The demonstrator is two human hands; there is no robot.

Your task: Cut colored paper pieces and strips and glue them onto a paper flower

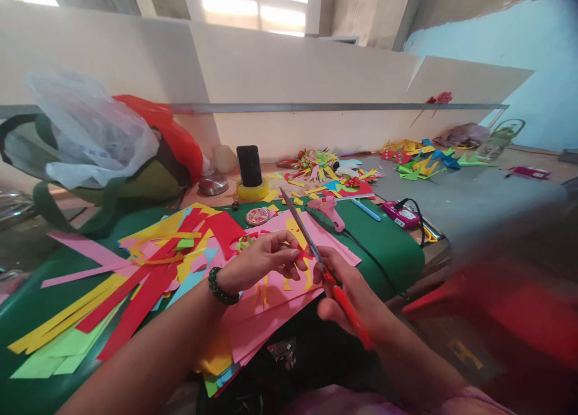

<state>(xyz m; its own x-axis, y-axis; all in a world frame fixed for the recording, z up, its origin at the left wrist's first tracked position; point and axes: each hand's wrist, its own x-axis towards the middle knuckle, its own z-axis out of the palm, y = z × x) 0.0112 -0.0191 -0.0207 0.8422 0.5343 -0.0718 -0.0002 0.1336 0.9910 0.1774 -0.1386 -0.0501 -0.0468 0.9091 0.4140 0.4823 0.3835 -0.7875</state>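
My right hand [343, 282] is closed around the red handles of a pair of scissors [311, 243], whose long metal blades point up and away. Left of it, my left hand [275, 255] is bent inward, thumb and forefinger tips close together. A small bit of red paper shows beside those fingertips; whether they grip it I cannot make out. Beneath both hands lies a stack of pink paper sheets [253, 327] with yellow scraps on top. Just behind my left hand is a small bundle of green and red strips [245, 243].
Cut paper strips [149, 276] cover the table's left side. A pink glue gun [329, 212], its cord trailing, lies beyond the scissors near a light-blue pen [366, 210]. A phone [249, 166] stands on a yellow tape roll [253, 191]. A bag [167, 180] is at back left.
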